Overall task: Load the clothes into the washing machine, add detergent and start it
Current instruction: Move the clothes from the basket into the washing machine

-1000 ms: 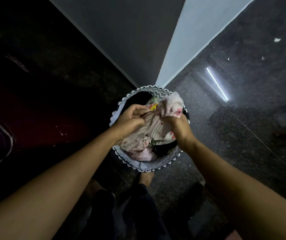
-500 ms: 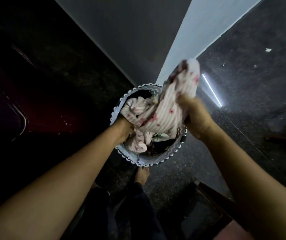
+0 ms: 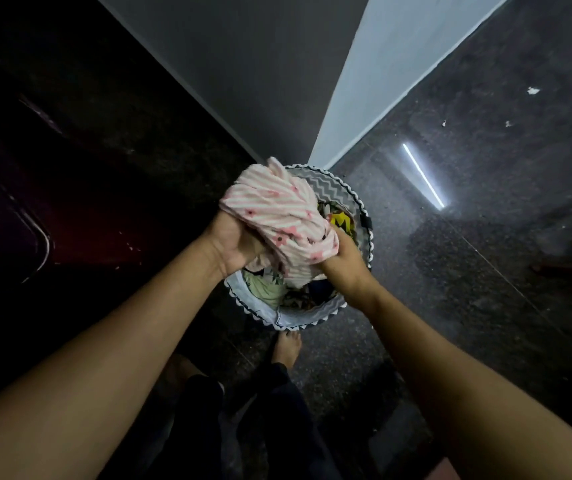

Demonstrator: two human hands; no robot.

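Observation:
A round laundry basket [image 3: 291, 320] with a grey zigzag lining stands on the dark floor at the corner of a wall. Both hands hold a bunched pink-and-white striped garment [image 3: 277, 213] with red flowers above it. My left hand [image 3: 234, 244] grips its left underside. My right hand [image 3: 341, 254] grips its lower right end. Other clothes [image 3: 267, 287], green, dark and one with yellow print, lie in the basket below. No washing machine or detergent can be made out.
A grey and white wall corner [image 3: 312, 98] rises just behind the basket. A dark red object [image 3: 35, 230] fills the dim left side. My bare foot [image 3: 286, 348] is on the floor just in front of the basket. Polished speckled floor [image 3: 485, 271] spreads to the right.
The striped garment has been gathered from a raised, stretched hold into a bundle over the basket's left side. My right hand came down and left; my left hand rose out of the basket.

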